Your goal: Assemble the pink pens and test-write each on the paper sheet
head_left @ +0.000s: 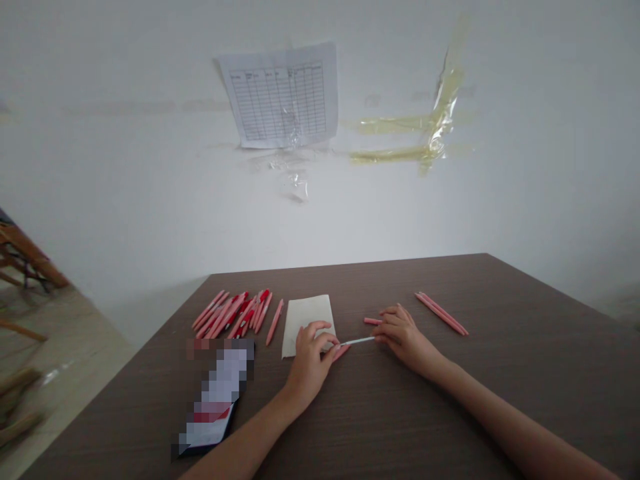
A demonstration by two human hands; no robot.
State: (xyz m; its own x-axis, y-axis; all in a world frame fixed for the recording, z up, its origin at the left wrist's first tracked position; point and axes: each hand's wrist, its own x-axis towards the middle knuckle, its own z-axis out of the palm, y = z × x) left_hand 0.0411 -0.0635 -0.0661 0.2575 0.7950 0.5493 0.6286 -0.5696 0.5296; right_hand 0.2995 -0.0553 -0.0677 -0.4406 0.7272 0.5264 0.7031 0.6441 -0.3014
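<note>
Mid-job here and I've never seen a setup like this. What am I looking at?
There's no machine: you see a person's bare left hand and right hand. The one picture comes from a camera worn on the head, looking forward and down.

On the brown table lie a pile of pink and red pens, a single pink pen beside it, a pale sheet of paper, a blurred-out device, likely a phone, and, at right, two slim pink pens.

The left hand holds a pink pen barrel; a thin white stick, perhaps a refill, runs from there to the right hand's grip.
</note>
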